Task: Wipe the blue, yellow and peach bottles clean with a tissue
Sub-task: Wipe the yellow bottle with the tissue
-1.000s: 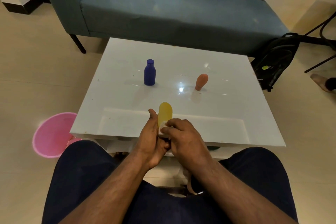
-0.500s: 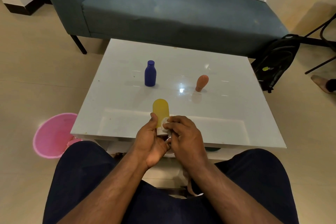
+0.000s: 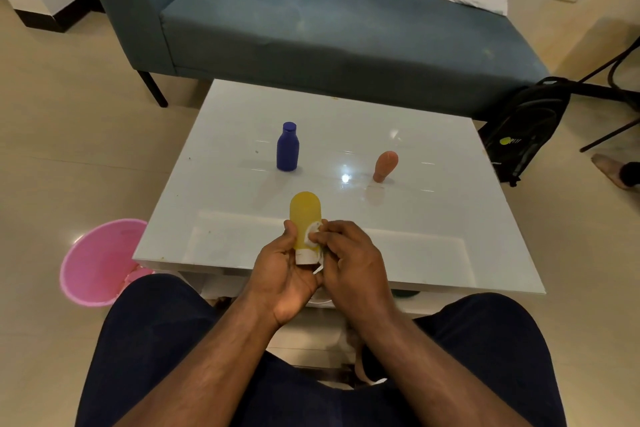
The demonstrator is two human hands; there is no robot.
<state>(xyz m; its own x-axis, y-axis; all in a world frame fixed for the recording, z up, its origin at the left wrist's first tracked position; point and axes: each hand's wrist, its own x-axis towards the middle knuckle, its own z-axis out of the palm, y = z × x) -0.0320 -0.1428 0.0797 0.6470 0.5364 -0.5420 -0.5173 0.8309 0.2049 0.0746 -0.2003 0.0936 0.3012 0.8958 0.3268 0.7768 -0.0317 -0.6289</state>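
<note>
My left hand (image 3: 284, 274) grips the yellow bottle (image 3: 304, 215) near its white cap, rounded end pointing away from me, above the near edge of the white table (image 3: 433, 218). My right hand (image 3: 349, 256) pinches a small white tissue (image 3: 313, 231) against the bottle's right side. The blue bottle (image 3: 287, 147) stands upright on the table's far left part. The peach bottle (image 3: 384, 166) stands cap-down to its right, apart from both hands.
A pink bin (image 3: 98, 263) sits on the floor left of the table. A blue sofa (image 3: 329, 28) runs behind the table. A black backpack (image 3: 526, 128) leans at the right. Someone's foot (image 3: 613, 175) shows at the right edge.
The yellow bottle has tilted slightly left and risen in my left hand. My right hand with the tissue has shifted up along the bottle's side. The other bottles have not moved.
</note>
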